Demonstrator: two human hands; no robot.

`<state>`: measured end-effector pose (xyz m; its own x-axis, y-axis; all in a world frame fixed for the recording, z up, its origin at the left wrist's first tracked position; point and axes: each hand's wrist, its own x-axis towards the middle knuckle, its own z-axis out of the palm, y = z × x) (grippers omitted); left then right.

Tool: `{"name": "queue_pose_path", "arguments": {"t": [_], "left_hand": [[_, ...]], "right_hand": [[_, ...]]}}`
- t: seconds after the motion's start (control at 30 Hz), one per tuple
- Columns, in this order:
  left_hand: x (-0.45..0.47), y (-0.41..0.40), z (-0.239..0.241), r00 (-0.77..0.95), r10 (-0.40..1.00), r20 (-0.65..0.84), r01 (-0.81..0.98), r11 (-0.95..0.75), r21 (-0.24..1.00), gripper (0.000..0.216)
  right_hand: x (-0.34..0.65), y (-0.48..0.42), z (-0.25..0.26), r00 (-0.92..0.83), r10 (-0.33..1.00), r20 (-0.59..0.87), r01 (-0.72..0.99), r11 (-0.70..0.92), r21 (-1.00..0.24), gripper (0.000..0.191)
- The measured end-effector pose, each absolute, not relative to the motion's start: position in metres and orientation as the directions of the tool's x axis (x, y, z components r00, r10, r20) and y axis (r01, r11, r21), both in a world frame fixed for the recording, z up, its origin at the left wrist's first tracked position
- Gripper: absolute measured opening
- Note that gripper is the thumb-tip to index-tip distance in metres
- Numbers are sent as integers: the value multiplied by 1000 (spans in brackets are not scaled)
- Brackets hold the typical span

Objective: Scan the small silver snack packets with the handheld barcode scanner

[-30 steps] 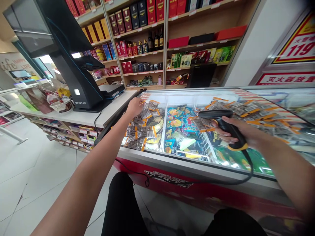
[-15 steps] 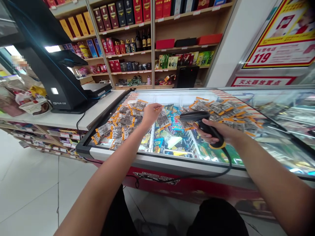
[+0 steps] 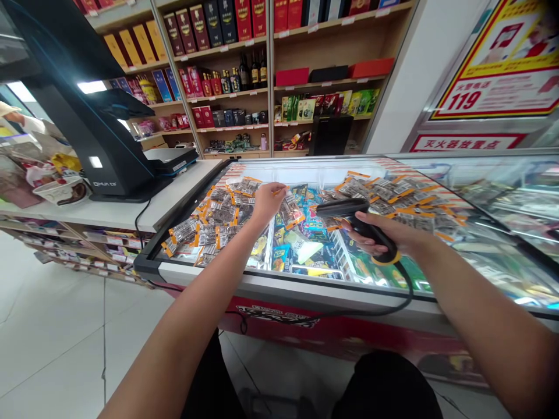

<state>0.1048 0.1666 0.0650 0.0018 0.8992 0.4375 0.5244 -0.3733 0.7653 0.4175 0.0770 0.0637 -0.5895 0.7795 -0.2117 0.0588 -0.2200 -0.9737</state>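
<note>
My left hand [image 3: 269,202] pinches the top of a small snack packet [image 3: 291,210] with an orange edge, held over the glass lid of a chest freezer. In my right hand [image 3: 371,235] is a black barcode scanner [image 3: 343,208], its head pointed left toward that packet. A reddish glow shows on the packet's lower part. One pile of similar snack packets [image 3: 222,212] lies left of my left hand on the lid. Another pile of packets [image 3: 395,198] spreads out beyond the scanner, to the right. The scanner's cable [image 3: 408,291] loops down over the freezer's front.
Through the freezer's glass, colourful frozen goods [image 3: 305,247] show in white wire baskets. A checkout counter [image 3: 170,201] with a black terminal [image 3: 113,145] stands at left, where a person in a pale cap [image 3: 6,109] is partly visible. Shelves [image 3: 218,49] of boxes and bottles line the back.
A reddish glow now shows on the packet in my left hand, which has tilted slightly. The scanner has shifted a little left. At far left, the other person has moved.
</note>
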Motion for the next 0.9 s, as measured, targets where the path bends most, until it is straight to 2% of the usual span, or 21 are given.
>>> {"name": "queue_pose_path", "arguments": {"t": [0.27, 0.37, 0.43, 0.53, 0.6, 0.7, 0.8, 0.9], "left_hand": [[106, 168, 63, 3, 915, 403, 504, -350, 790, 15], [111, 169, 57, -15, 936, 352, 540, -289, 791, 13], [114, 165, 52, -37, 943, 331, 594, -245, 766, 25], [116, 152, 49, 36, 930, 366, 753, -266, 602, 40], [114, 138, 50, 185, 918, 350, 853, -327, 407, 33], [112, 119, 53, 482, 853, 201, 833, -517, 196, 37], [119, 104, 55, 658, 748, 91, 741, -664, 103, 61], [138, 95, 56, 672, 741, -5, 739, -670, 62, 86]], "right_hand": [[417, 77, 63, -603, 768, -217, 64, -224, -972, 64], [416, 78, 63, -588, 787, -189, 35, -208, -977, 64], [417, 79, 65, -557, 814, -164, 10, -190, -982, 63], [420, 81, 67, -527, 840, -129, -26, -168, -985, 62], [421, 82, 68, -527, 844, -102, -48, -149, -988, 61], [421, 84, 67, -535, 840, -92, -56, -145, -988, 59], [422, 86, 65, -527, 842, -117, -47, -166, -985, 61], [424, 87, 64, -488, 860, -149, -40, -193, -980, 67]]}}
